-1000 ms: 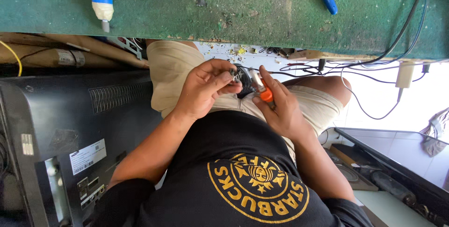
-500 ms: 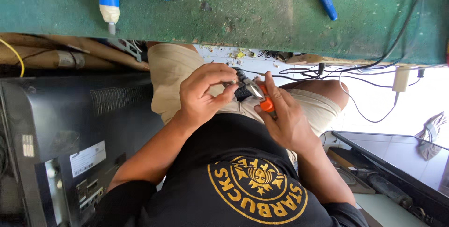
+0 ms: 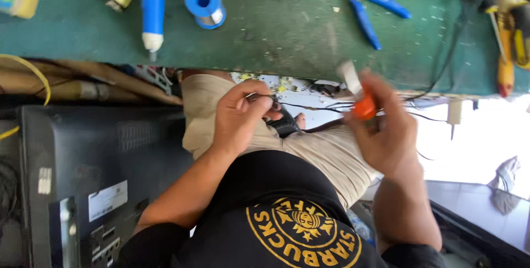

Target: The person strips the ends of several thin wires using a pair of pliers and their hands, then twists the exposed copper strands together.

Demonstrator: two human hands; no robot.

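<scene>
lifted since before, right hand (image 3: 386, 135) grip clamps an orange-handled tool (image 3: 361, 99); left hand (image 3: 240, 116) pinches a small black wired part (image 3: 274, 104).

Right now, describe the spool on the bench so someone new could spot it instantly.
Look along the green workbench at the top. Left of the blue-handled pliers and right beside the upright blue tube sits the spool: the only round blue reel there, with silvery wire wound on it.

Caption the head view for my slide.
Left hand pinches a small black part; right hand lifts an orange-handled tool below green bench.

Black shirt (image 3: 259, 202) with yellow emblem, beige shorts (image 3: 331, 157).
</scene>
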